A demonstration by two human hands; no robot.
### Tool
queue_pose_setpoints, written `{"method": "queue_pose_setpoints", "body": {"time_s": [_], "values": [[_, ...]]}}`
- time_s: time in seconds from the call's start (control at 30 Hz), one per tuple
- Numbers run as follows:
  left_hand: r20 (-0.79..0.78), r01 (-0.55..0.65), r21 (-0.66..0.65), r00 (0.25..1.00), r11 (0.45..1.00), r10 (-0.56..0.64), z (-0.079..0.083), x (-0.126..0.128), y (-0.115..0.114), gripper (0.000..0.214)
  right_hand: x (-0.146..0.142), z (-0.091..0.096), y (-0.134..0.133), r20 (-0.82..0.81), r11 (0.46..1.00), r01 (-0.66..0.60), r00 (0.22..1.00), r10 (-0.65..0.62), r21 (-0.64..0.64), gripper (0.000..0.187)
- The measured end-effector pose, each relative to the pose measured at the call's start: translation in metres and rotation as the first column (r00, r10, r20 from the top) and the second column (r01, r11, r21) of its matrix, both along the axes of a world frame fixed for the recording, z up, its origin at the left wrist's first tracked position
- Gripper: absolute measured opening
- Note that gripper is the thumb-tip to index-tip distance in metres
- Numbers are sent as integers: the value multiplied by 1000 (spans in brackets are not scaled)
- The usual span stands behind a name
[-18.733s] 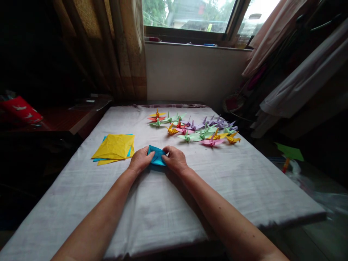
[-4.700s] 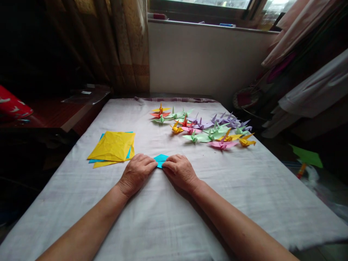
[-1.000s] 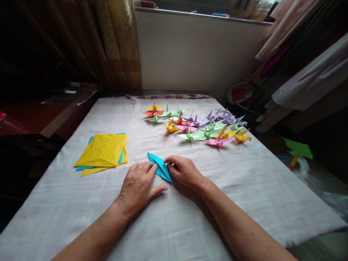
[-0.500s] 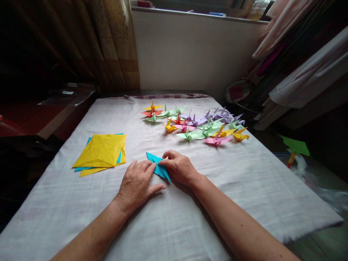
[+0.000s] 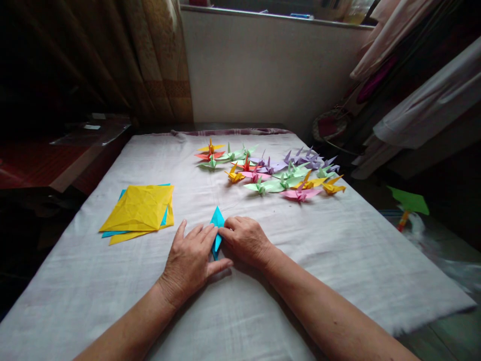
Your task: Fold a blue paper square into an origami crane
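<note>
A folded blue paper piece (image 5: 217, 226) lies on the white cloth of the table (image 5: 338, 250), its tip pointing away from me. My left hand (image 5: 190, 260) lies flat with its fingers stretched out, pressing on the paper's left side. My right hand (image 5: 244, 240) has its fingers bent and pressed on the paper's right edge. Most of the blue paper is hidden between the two hands.
A stack of yellow and blue paper sheets (image 5: 137, 210) lies to the left. Several folded paper cranes (image 5: 270, 173) in many colours stand at the far side. A dark wooden surface (image 5: 45, 165) is left of the table, hanging cloth (image 5: 424, 110) on the right.
The blue paper has turned from slanting left to pointing straight away from me. Both hands have closed in on it, and less of it shows.
</note>
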State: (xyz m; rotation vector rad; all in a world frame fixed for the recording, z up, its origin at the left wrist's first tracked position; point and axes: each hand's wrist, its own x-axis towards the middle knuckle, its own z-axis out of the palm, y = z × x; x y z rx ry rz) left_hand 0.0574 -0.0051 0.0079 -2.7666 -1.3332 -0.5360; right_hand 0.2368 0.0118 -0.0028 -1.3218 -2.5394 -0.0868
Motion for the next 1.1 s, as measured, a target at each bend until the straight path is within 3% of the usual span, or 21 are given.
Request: {"method": "queue_pose_setpoints", "body": {"time_s": [0.13, 0.2, 0.4, 0.5, 0.63, 0.8, 0.97, 1.1], "values": [[6, 11, 88, 1000, 996, -12, -3, -3, 4, 27, -2, 0, 0, 34, 1000, -1, 999, 1, -19, 13], [17, 45, 112, 999, 993, -47, -5, -7, 8, 26, -1, 0, 1, 19, 999, -7, 1000, 8, -31, 13], [-8, 324, 89, 946, 942, -325, -9, -31, 32, 27, 14, -3, 7, -104, 997, -73, 992, 76, 28, 19], [-41, 376, 63, 926, 924, -375, -8, -40, 42, 26, 19, -2, 10, -118, 989, -131, 983, 139, 74, 19], [-60, 365, 2, 929, 931, -364, -3, -43, 44, 23, 15, -2, 10, -99, 980, -189, 976, 195, 68, 15], [-7, 279, -100, 960, 955, -281, 6, -46, 39, 24, 2, -5, 4, -56, 988, -137, 988, 141, 73, 14], [-46, 238, -62, 969, 969, -241, 9, -46, 36, 16, -9, -6, -3, -65, 991, -87, 993, 94, 105, 15], [-23, 235, -24, 971, 972, -236, 3, -42, 34, 19, -8, -10, -3, -176, 995, -70, 981, 81, 69, 14]]}}
